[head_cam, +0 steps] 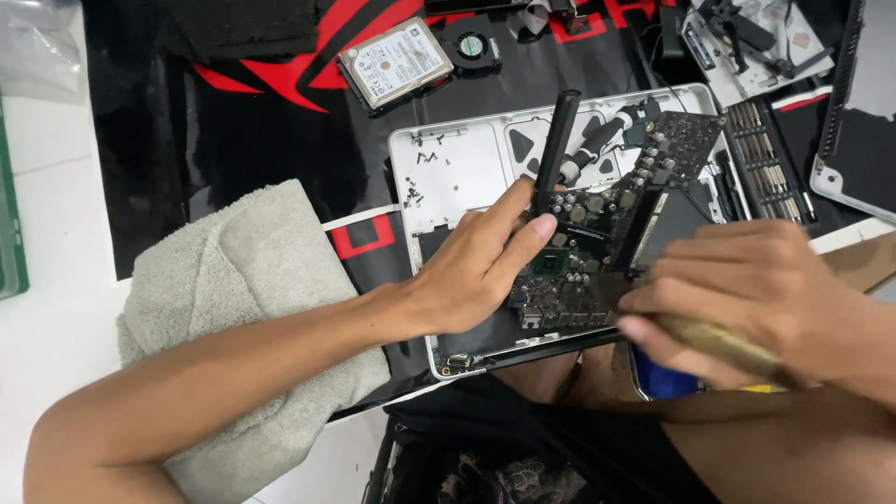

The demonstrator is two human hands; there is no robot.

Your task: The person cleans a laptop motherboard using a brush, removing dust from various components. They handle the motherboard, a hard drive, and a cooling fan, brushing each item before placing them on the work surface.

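Left hand spread, fingertips pressing the black circuit board, seated at 3 o'clock inside the silver laptop shell. Right hand clenched on a blurred tool, possibly a brush. Risk: snagged components, scattered loose screws.

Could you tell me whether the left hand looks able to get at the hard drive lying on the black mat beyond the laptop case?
Probably yes. The left hand rests on the circuit board, and the hard drive lies uncovered on the black mat up and to the left, with nothing lying between them.
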